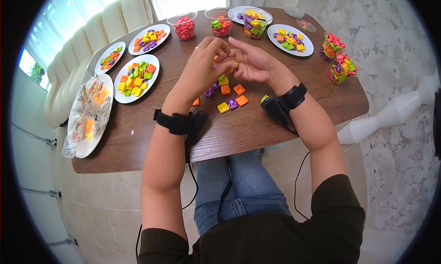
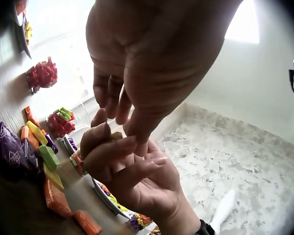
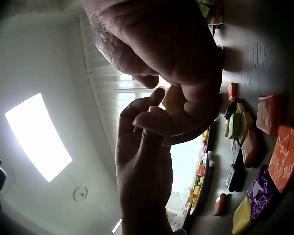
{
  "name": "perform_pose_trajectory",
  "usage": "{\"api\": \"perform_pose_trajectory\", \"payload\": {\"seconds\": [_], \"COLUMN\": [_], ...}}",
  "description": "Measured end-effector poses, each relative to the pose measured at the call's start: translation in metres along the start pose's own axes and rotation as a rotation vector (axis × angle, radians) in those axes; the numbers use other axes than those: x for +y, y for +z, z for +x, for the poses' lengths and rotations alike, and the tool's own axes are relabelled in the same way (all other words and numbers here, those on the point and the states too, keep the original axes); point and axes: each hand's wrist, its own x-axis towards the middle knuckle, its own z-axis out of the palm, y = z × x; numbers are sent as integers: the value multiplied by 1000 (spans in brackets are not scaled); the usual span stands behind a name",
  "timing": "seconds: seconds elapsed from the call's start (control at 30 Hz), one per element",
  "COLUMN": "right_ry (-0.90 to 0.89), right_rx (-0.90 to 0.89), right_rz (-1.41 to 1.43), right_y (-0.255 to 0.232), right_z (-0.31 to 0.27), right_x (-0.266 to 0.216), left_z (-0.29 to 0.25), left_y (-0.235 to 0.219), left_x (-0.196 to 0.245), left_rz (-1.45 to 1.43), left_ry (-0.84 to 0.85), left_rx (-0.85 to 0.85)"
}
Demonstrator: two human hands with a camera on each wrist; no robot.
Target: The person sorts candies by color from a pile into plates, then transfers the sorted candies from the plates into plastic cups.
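Note:
Over the middle of the table, my left hand [image 1: 206, 57] and right hand [image 1: 257, 64] meet, fingertips together. Between them is a small yellow wrapped candy [image 3: 174, 100], mostly hidden by the fingers. The right hand's curled fingers grip it, while the left thumb and fingertips pinch at its edge. Below the hands lie loose square candies: an orange one [image 1: 241, 100], a purple one [image 1: 232, 103] and a yellow one [image 1: 223, 107] in a row. Behind that row are more orange, green and purple candies, partly covered by the hands in the head view.
At left stand white plates of mixed candies [image 1: 120, 93] and a long platter [image 1: 82, 147] with plastic bags. Clear tubs [image 1: 182, 38] of candies line the back, beside another plate [image 1: 305, 52]. Two filled cups [image 1: 337, 80] stand near the right edge.

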Motion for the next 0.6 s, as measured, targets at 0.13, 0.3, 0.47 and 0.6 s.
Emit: {"api": "perform_pose_trajectory", "payload": {"seconds": [0.13, 0.3, 0.47, 0.6], "right_ry": [-173, -284, -235, -178], "right_rx": [332, 490, 445, 406], "right_rz": [-235, -109, -171, -264], "right_y": [-19, -52, -59, -64], "right_z": [-17, -29, -30, -28], "right_x": [-18, -34, -36, -35], "left_z": [3, 5, 11, 30], "left_y": [-3, 22, 37, 32], "left_x": [14, 17, 16, 15], "left_rz": [-11, 43, 123, 4], "left_ry": [-106, -148, -119, -145], "left_rx": [-114, -534, -767, -575]}}
